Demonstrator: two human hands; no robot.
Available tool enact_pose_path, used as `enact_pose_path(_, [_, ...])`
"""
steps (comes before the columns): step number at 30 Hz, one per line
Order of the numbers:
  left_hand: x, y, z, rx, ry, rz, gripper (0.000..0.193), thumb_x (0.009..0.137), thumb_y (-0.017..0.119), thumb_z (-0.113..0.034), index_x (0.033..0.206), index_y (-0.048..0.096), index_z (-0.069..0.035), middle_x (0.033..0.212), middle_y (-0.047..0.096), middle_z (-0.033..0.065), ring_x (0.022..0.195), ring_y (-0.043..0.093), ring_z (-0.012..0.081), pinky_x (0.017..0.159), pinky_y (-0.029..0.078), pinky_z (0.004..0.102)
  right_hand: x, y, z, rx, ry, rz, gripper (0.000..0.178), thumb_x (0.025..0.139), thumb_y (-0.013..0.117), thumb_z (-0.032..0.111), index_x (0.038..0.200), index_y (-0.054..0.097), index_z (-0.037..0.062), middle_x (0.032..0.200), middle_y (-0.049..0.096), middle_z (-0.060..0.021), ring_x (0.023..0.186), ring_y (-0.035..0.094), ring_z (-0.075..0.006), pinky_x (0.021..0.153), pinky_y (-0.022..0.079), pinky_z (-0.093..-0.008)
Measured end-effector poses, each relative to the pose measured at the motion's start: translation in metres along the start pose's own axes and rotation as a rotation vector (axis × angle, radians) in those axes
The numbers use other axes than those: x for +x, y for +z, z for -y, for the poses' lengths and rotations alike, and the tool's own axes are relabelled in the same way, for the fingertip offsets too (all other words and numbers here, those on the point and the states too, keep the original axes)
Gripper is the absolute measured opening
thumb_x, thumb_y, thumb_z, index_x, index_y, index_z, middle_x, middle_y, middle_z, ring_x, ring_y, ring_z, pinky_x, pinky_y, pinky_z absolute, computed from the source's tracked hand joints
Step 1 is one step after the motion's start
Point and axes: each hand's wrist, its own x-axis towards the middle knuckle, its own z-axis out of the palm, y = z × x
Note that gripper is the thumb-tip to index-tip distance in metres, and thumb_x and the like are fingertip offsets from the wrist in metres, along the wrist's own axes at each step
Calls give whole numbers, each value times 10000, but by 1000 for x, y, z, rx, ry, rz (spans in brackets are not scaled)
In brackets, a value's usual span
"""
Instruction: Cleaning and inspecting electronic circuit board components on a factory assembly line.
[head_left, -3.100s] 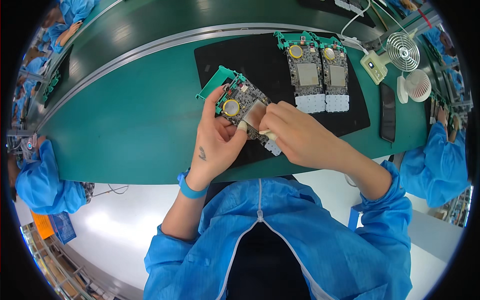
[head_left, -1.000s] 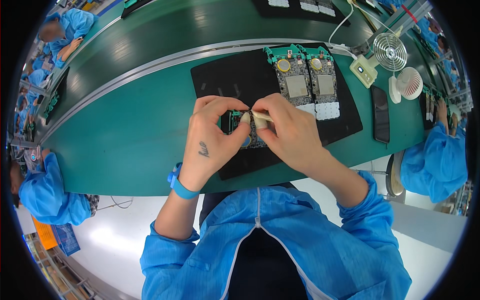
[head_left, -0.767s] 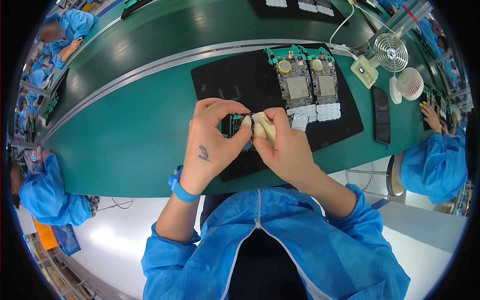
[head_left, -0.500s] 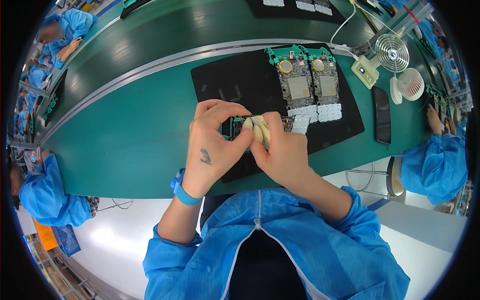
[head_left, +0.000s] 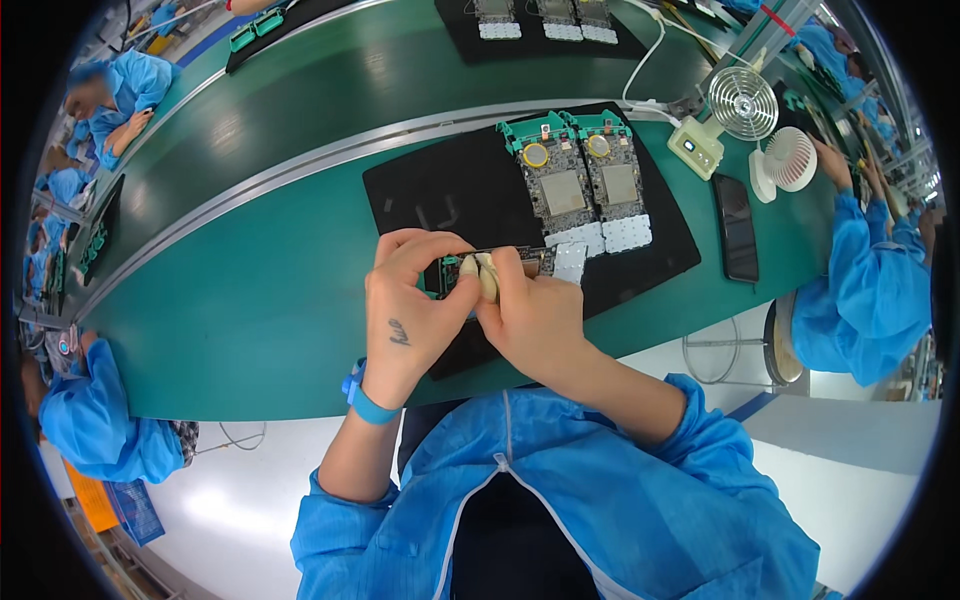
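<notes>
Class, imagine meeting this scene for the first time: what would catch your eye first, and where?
In the middle, the left hand grips a circuit board, with the right hand close against it. Just beyond, two green-ended boards lie on a black mat. To the right are two small fans.

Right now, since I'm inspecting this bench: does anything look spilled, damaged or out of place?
Nothing stands out. Two circuit boards lie side by side on the black mat. The left hand and right hand partly cover the held board, so damage there can't be ruled out.
</notes>
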Motion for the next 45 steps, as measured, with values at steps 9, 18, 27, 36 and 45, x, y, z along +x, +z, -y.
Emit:
enact_pose_path(9, [-32, 2, 10, 94, 240, -109, 339, 691, 658, 9, 1025, 625, -34, 1142, 606, 119, 1220, 461, 339, 991, 398, 409, 17, -29, -27, 325, -266, 389, 215, 747, 598, 51, 941, 509, 26, 964, 558, -144, 813, 548, -338, 698, 449, -398])
enact_pose_path(18, [-36, 23, 24, -100, -31, -132, 650, 807, 627, -13, 1375, 319, 61, 1330, 443, 227, 1216, 470, 308, 1017, 377, 360, 31, -6, -39, 547, 237, 137, 258, 866, 484, 34, 1106, 409, -27, 994, 491, -215, 963, 507, -392, 829, 427, -417])
enact_pose_path(27, [-21, 28, 16, 99, 103, -120, 619, 814, 636, -36, 1358, 351, 45, 1331, 423, 260, 1198, 467, 384, 1008, 377, 400, -4, -84, -207, -391, 596, 36, 267, 861, 505, 73, 1101, 497, -44, 1028, 542, -250, 983, 532, -412, 866, 431, -429])
enact_pose_path(36, [-74, 51, -5, -1300, -1055, 662, 474, 986, 451, -304, 1270, 433, 75, 1128, 616, 230, 1026, 626, 312, 848, 527, 352, 12, -38, -156, 488, 548, 198, 161, 890, 481, 146, 1001, 509, 32, 844, 515, -26, 720, 478, -115, 621, 418, -273])
enact_pose_path(45, [-3, 6, 109, -1610, -673, -195, 266, 955, 495, -100, 1106, 489, 120, 1101, 576, 273, 981, 630, 286, 888, 555, 300, 59, 55, -122, 1038, 469, 404, 227, 951, 429, 172, 1083, 412, -12, 976, 583, -123, 774, 650, -166, 628, 504, -283])
